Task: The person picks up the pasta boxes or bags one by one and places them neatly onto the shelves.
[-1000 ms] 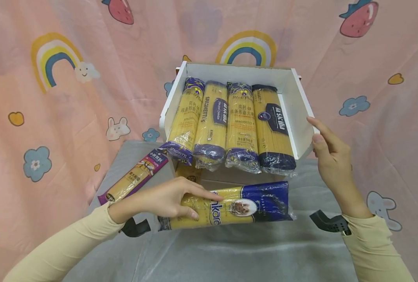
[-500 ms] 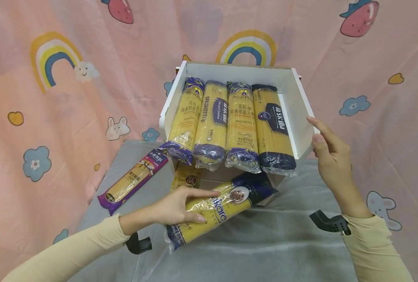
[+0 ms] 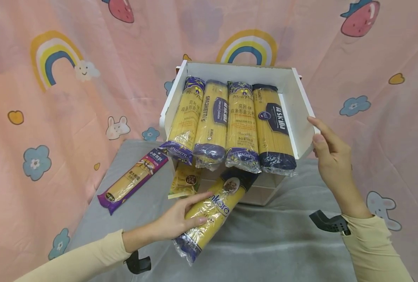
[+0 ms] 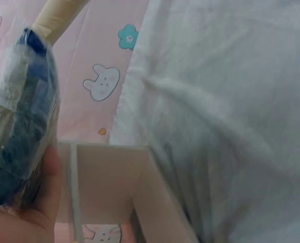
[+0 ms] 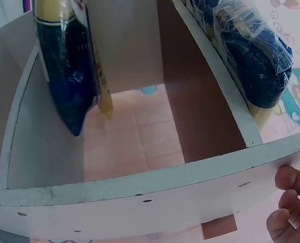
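My left hand [image 3: 181, 215] grips a yellow and blue bag of spaghetti [image 3: 212, 209], thumb and fingers on either side of it. The bag slants up to the right, its dark far end passing under the upper board of a white shelf [image 3: 302, 121]. In the right wrist view that blue end of the spaghetti bag [image 5: 66, 71] hangs inside the lower compartment. My right hand [image 3: 336, 164] pinches the front corner of the shelf's right side panel. Several spaghetti bags [image 3: 242, 121] lie side by side on the upper board, their ends jutting past its front edge.
A purple pasta packet [image 3: 133, 180] lies on the grey cloth [image 3: 283, 243] left of the shelf. Another yellow packet [image 3: 186, 180] sticks out of the lower level's left side. A pink patterned curtain [image 3: 142, 47] hangs behind.
The held spaghetti bag has turned from lying crosswise to pointing at the shelf, and its far end has gone under the upper board. The right hand stays on the side panel.
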Available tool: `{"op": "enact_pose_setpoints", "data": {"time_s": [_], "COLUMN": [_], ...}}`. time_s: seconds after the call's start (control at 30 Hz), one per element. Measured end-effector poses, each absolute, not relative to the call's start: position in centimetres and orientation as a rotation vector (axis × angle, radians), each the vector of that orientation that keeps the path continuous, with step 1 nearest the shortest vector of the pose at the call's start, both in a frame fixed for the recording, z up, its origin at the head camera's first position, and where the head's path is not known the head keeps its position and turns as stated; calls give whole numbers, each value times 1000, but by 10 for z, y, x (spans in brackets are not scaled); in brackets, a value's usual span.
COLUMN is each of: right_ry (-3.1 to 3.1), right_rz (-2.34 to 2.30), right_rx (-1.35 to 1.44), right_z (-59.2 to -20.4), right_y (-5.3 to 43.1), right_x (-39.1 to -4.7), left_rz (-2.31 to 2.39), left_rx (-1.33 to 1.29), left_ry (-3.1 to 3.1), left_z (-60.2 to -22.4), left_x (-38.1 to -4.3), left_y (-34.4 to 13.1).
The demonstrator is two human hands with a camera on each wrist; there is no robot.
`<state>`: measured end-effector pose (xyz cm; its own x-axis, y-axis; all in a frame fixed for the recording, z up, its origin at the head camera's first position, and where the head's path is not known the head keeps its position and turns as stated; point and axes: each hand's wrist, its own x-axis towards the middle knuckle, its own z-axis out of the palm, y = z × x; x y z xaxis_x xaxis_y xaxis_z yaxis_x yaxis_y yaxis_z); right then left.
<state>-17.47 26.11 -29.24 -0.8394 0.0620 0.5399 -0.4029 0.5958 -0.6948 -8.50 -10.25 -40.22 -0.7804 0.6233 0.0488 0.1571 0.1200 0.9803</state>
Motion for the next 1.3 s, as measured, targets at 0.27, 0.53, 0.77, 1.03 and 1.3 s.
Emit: {"op": "enact_pose_setpoints", "data": {"time_s": [0.27, 0.53, 0.77, 1.03, 1.3], "right_ry": [-2308, -2320, -2313, -2315, -2337], "right_rz": [1172, 1166, 1183, 1170, 1157], "right_rx": [272, 264, 278, 269, 243], "right_z": [-293, -293, -294, -293, -292], "right_y": [262, 261, 262, 261, 261], "right_x": [-175, -175, -175, -175, -173], "left_rz": [1690, 1704, 1708, 1750, 1449], "left_rx": [710, 610, 629, 544, 506], "left_ry": [2146, 2132, 2094, 2301, 2694], "left_z": [-416, -426, -434, -438, -435], "left_x": [-73, -70, -71, -69, -73], "left_y": [-96, -94, -92, -82, -82]}}
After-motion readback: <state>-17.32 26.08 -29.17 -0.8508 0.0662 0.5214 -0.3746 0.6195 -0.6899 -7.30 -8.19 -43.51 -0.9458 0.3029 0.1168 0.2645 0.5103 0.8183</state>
